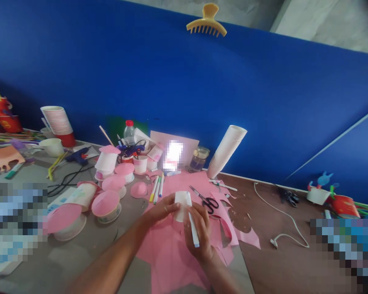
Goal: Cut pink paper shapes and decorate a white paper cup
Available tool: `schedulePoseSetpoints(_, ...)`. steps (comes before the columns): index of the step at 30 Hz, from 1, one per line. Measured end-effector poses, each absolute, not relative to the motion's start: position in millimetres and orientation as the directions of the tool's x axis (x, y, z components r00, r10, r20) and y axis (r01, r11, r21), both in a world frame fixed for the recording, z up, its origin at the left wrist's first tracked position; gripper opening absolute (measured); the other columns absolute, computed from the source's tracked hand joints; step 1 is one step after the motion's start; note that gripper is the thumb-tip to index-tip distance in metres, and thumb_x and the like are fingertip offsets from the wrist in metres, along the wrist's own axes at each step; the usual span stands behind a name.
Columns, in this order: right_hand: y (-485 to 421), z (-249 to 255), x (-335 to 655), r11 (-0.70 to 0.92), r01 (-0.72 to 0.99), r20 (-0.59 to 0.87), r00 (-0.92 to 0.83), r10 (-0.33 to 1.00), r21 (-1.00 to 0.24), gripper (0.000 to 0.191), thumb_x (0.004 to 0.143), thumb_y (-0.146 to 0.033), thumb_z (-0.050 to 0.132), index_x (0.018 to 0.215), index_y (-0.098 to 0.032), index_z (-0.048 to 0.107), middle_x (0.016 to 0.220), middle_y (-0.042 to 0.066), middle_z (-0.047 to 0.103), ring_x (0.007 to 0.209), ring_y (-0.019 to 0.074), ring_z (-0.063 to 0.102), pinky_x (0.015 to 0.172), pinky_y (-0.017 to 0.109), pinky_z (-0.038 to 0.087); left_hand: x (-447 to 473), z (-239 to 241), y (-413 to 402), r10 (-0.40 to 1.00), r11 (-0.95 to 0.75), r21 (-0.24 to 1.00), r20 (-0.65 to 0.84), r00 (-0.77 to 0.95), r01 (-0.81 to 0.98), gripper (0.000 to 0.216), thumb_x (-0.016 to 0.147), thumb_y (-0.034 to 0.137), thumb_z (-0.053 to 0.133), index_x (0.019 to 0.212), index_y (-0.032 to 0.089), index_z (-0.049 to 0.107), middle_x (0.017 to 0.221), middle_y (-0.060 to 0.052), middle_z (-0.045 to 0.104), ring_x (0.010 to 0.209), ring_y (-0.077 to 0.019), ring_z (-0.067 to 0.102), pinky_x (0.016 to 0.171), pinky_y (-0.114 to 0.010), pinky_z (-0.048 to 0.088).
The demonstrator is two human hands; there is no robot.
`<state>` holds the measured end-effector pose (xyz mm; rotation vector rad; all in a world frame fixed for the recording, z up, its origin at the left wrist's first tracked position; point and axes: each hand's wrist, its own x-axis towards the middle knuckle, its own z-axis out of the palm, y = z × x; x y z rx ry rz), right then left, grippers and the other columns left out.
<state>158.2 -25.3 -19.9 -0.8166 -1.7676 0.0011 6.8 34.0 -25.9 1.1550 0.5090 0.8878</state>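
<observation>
My left hand (166, 209) is closed round the left side of a small white paper cup (180, 207), which it holds over the pink paper (174, 261). In my right hand (200, 234) is a white marker (194, 228) with a pale blue end pointing down toward me. The marker's upper end touches or nearly touches the cup's right side; I cannot tell which. Black-handled scissors (209, 203) lie open on the pink paper just beyond my right hand. Several markers (157, 188) lie side by side past the cup.
Paper cups with pink cone tops (106, 204) stand on the left. A leaning stack of white cups (227, 151) is at the back, beside a glass jar (199, 158). A white cable (290, 216) lies on the brown table at right. A glue gun (78, 156) sits at far left.
</observation>
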Motion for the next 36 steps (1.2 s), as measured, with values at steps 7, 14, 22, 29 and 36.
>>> schedulePoseSetpoints(7,-23,-18,154,0.780,0.512,0.855,-0.151,0.495,-0.361,0.035,0.084,-0.007,0.046,0.118,-0.017,0.049,0.104,0.013,0.055,0.110,0.0263,0.054,0.085,0.047,0.052,7,-37,39,0.832,0.098,0.942,0.100,0.545,-0.321,0.054,0.070,0.047,0.070,0.110,0.014,0.056,0.092,-0.006,0.059,0.082,-0.0181,0.052,0.073,-0.029,0.040)
schedulePoseSetpoints(14,-21,-21,156,0.783,0.518,0.855,-0.173,0.489,-0.343,0.034,0.083,-0.005,0.046,0.115,-0.016,0.051,0.104,0.013,0.056,0.111,0.0261,0.052,0.088,0.048,0.051,8,-31,34,0.829,0.085,0.950,0.100,0.551,-0.300,0.053,0.070,0.038,0.072,0.114,0.016,0.054,0.099,-0.006,0.059,0.092,-0.0201,0.053,0.078,-0.031,0.041)
schedulePoseSetpoints(22,-17,-22,157,0.803,0.497,0.880,-0.147,0.451,-0.329,0.036,0.081,-0.002,0.048,0.115,-0.016,0.051,0.102,0.012,0.057,0.108,0.0253,0.055,0.085,0.046,0.053,8,-17,30,0.786,0.171,0.925,0.080,0.613,-0.340,0.055,0.068,0.026,0.075,0.117,0.016,0.053,0.104,-0.008,0.059,0.093,-0.0194,0.054,0.076,-0.029,0.043)
schedulePoseSetpoints(29,-16,-18,157,0.810,0.500,0.883,-0.170,0.438,-0.306,0.036,0.081,-0.001,0.049,0.113,-0.017,0.051,0.094,0.010,0.057,0.101,0.0240,0.058,0.083,0.048,0.054,8,-17,29,0.802,0.134,0.932,0.099,0.590,-0.337,0.055,0.069,0.026,0.074,0.119,0.017,0.052,0.107,-0.008,0.059,0.093,-0.0184,0.054,0.075,-0.026,0.042)
schedulePoseSetpoints(36,-16,-18,157,0.799,0.517,0.882,-0.161,0.443,-0.307,0.033,0.082,-0.004,0.047,0.112,-0.018,0.053,0.095,0.010,0.058,0.102,0.0238,0.058,0.084,0.046,0.054,9,-21,31,0.805,0.089,0.944,0.121,0.581,-0.319,0.058,0.067,0.031,0.076,0.119,0.018,0.053,0.100,-0.007,0.059,0.091,-0.0184,0.054,0.075,-0.028,0.043)
